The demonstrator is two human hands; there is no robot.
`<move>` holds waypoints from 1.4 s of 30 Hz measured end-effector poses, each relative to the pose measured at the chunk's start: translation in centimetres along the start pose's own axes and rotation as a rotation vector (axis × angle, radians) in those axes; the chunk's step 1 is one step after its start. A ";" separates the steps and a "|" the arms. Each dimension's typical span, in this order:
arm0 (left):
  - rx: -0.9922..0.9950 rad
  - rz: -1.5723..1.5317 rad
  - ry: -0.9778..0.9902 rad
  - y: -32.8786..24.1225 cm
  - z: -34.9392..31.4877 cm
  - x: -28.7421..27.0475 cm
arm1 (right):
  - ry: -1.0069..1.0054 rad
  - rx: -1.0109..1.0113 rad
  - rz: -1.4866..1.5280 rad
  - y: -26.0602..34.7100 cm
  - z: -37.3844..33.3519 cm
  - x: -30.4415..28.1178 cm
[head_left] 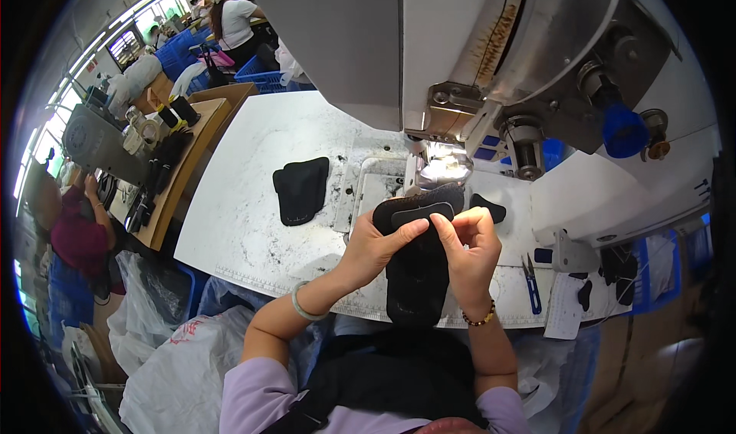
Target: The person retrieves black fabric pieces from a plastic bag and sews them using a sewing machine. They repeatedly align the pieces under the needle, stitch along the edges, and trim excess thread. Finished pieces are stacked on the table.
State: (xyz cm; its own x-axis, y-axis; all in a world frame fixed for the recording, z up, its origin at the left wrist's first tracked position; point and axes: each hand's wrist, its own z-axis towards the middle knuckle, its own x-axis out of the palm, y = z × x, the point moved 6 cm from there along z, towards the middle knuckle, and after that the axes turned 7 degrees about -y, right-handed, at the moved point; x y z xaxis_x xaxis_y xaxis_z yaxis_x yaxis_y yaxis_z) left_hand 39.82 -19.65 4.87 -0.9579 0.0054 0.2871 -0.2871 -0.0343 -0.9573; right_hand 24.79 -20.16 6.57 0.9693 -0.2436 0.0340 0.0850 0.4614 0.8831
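A long black fabric piece (417, 284) is raised in front of the sewing machine's lit needle area (443, 166), and its lower end hangs toward me. On its upper part lies a small dark patch with rounded ends (420, 214). My left hand (374, 248) grips the fabric's left edge, thumb on top by the patch. My right hand (473, 251) is closed, with thumb and forefinger pinching at the patch's right end. To the left, cut black fabric pieces (301, 191) lie overlapped on the white table (238, 212). Another black piece (488, 206) lies partly hidden behind my right hand.
Blue-handled thread snips (532, 287) and a white printed card (565, 305) lie at the table's right front. The large machine head (452, 35) overhangs the work. Plastic bags (188, 365) bunch at the lower left. Co-workers (77, 227) sit at the left and far back.
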 end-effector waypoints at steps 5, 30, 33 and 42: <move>0.002 0.036 0.023 -0.2 0.0 -0.1 | 0.047 0.056 0.068 -0.4 0.3 0.4; 0.010 0.213 0.025 -1.9 -0.1 -0.2 | -0.023 -0.540 -0.194 0.9 -0.7 -2.6; 0.019 0.116 0.015 -2.3 -0.2 0.3 | 0.130 -1.126 -0.565 1.7 -2.1 -2.5; 0.092 0.024 -0.158 -4.6 0.6 -1.5 | 0.317 -1.078 -0.495 5.2 0.3 1.3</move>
State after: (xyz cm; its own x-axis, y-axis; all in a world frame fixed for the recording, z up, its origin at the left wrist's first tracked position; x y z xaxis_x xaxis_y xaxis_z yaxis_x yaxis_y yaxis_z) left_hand 42.57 -20.10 8.86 -0.9498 -0.1537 0.2725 -0.2551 -0.1239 -0.9589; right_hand 26.41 -18.36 11.38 0.7789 -0.4440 -0.4430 0.4613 0.8841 -0.0750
